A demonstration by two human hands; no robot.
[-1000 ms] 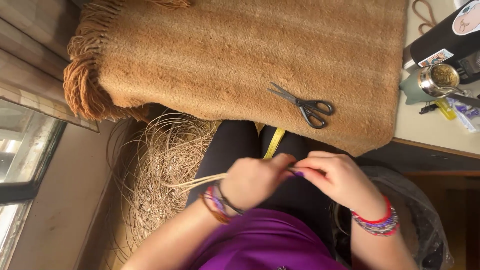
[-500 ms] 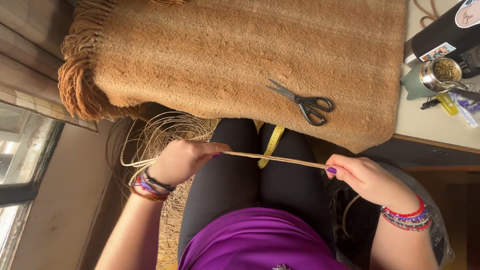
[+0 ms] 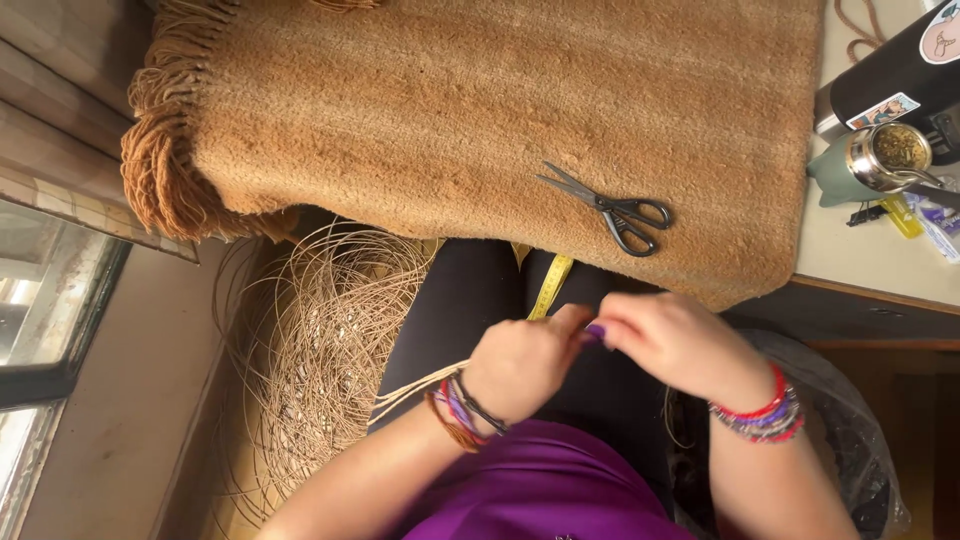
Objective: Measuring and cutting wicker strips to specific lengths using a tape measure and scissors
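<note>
Left hand (image 3: 520,365) and right hand (image 3: 672,345) meet over the lap, fingertips touching just near of the tabletop's near edge. Both grips are clenched on pale fibre strands (image 3: 420,388): the left hand is curled into a loose fist, knuckles turned to the far side, with the strands trailing out leftward from under its wrist; the right hand pinches at the meeting point, thumb and forefinger pressed together, one purple-painted nail showing. What lies between the fingertips themselves is hidden. Both forearms rise from the near edge and converge; the left wrist carries several thin bracelets, the right wrist a stack of red and purple beaded ones.

The strands run left toward a loose coil of fibre (image 3: 320,340) lying on the floor to the left of the person's legs. A yellow tape measure (image 3: 549,287) hangs between the knees, just far of the hands. Farther off, a brown woven mat (image 3: 450,110) with a fringed left edge covers the tabletop (image 3: 880,260); black-handled scissors (image 3: 610,208) lie on the mat's near right part, blades slightly parted. At far right stand a metal cup (image 3: 880,158) and a dark bottle (image 3: 900,80).
</note>
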